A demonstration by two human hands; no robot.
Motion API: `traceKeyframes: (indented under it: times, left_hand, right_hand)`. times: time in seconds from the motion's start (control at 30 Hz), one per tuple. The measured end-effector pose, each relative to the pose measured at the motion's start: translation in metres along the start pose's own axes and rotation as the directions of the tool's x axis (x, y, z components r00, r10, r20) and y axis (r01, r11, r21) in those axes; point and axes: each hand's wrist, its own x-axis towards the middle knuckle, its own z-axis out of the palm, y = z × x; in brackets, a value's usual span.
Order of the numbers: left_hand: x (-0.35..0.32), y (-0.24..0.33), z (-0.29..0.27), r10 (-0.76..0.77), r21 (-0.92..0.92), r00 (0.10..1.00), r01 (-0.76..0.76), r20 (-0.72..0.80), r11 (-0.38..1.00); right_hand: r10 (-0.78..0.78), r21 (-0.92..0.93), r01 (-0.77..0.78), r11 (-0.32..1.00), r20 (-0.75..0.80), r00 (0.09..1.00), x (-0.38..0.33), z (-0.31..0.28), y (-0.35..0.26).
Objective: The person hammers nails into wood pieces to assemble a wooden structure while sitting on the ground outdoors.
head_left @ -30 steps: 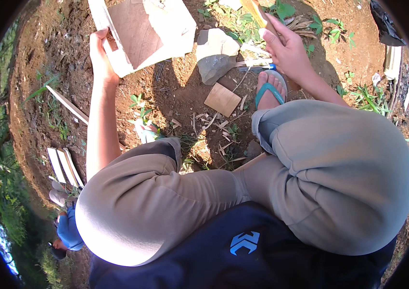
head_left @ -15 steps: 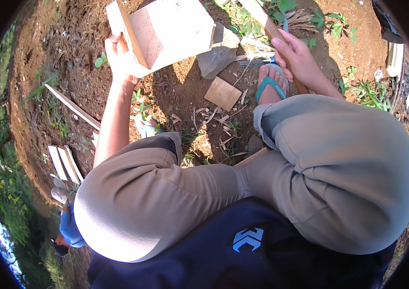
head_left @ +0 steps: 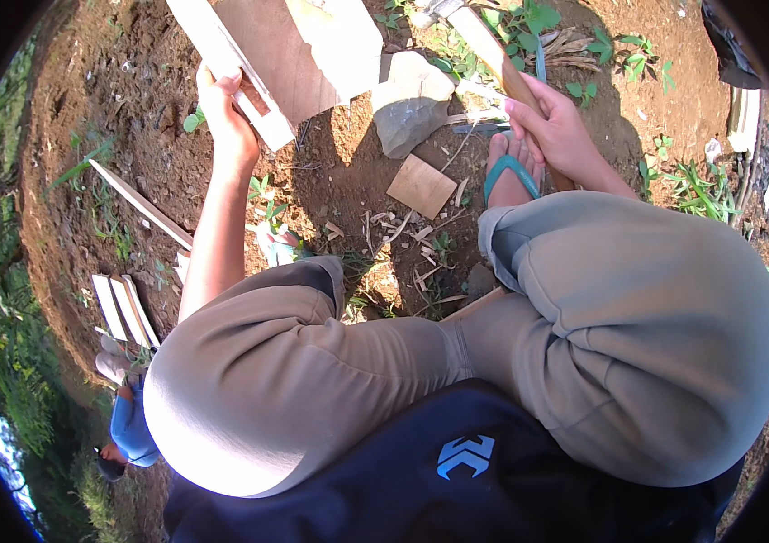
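The left hand (head_left: 232,127) pinches, between its fingers, the wooden panel's (head_left: 276,54) edge strip (head_left: 213,41) above the ground (head_left: 321,185) by the stone's (head_left: 410,104) left edge; the right hand's (head_left: 561,131) wrap the hammer (head_left: 491,54); the panel looks light, stiff, splittable, best held there.

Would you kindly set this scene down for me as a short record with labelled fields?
Left hand: left hand grips a wooden strip along the edge of a plywood panel
Right hand: right hand holds a hammer by its wooden handle, metal head at the picture's top edge
Between hands: grey rock on the soil; contact with the panel unclear
Nearer the body: small square wooden piece, wood slivers
Person's left: pale wooden slats
Background: another person in a blue shirt
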Motion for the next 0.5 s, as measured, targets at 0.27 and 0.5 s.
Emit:
traceKeyframes:
  times: [0.27,0.5]
  left_hand:
    - [-0.01,-0.001,0.021,0.277,0.124,0.955,-0.289,0.107,0.949]
    - [-0.027,-0.024,0.023,0.337,0.319,0.912,-0.399,0.233,0.86]
  right_hand:
    - [0.006,-0.011,-0.007,1.0,-0.019,1.0,0.003,-0.003,-0.004]
    - [0.003,0.033,-0.002,0.999,-0.021,1.0,0.004,-0.002,0.006]
